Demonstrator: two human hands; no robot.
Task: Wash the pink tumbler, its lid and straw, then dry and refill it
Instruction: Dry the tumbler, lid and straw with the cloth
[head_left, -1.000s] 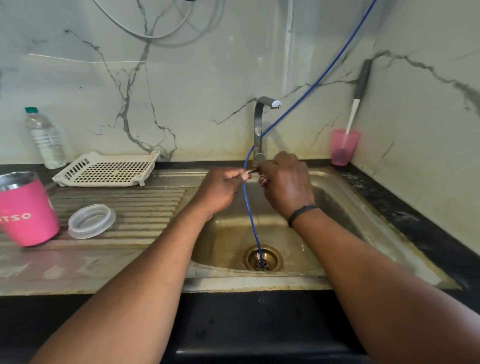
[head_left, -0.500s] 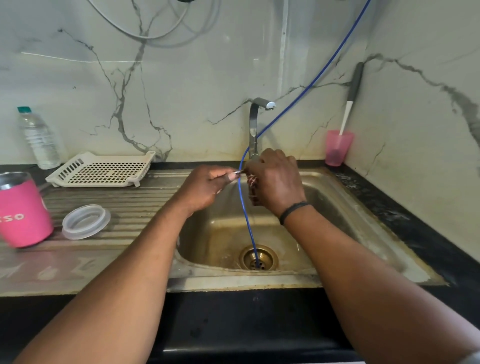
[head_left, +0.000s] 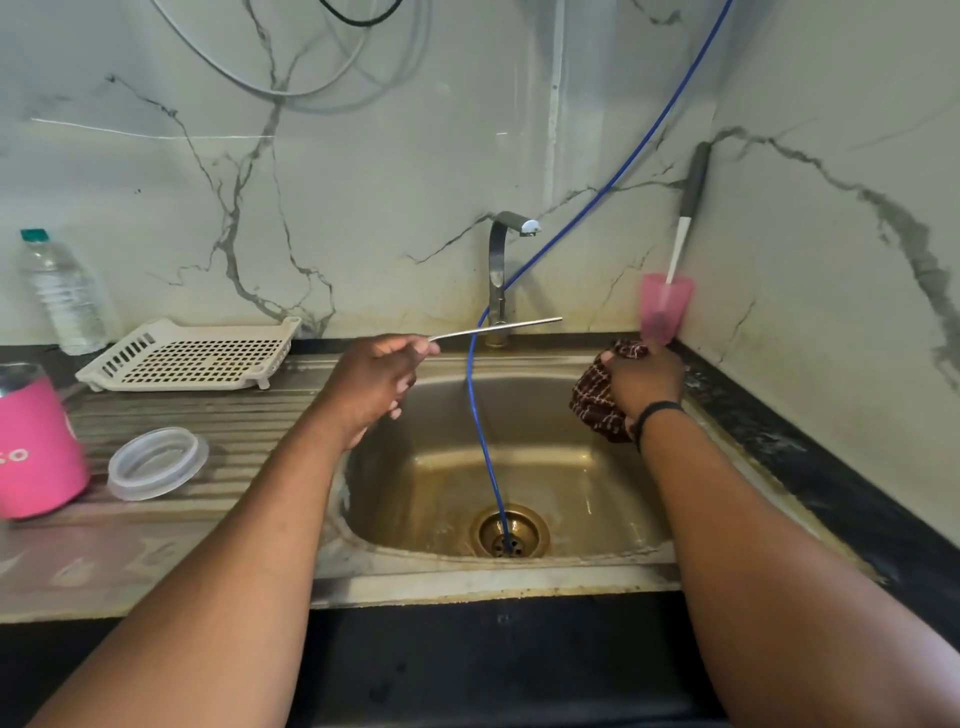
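Now the straw (head_left: 496, 328) is pinched at one end by the left hand (head_left: 375, 384), over the back of the sink (head_left: 519, 577). It is a thin metal stick. It lies almost flat, and its long way runs from the left grip out to the right, with the free end tipped up a little, just in front of the tap (head_left: 500, 270). A blue tube (head_left: 480, 415) hangs down into the drain and crosses the straw.

A dark checked cloth (head_left: 597, 402) is bunched up and held tight in the right hand (head_left: 641, 384), at the far right edge of the sink, close to a small pink cup (head_left: 665, 306) with a brush in it. The two hands are well apart.

The tumbler (head_left: 36, 441) stands upright on the desk, far to the left of the left grip. The clear lid (head_left: 156, 462) lies flat just beside the tumbler, between it and the left arm.

It looks as if the straw is being dried. The left hand is much nearer to the tumbler and lid than the right hand is. So the straw would most likely be carried leftward by the left grip. The straw's free end points away from the tumbler, so it would have to be turned upright to be set in.
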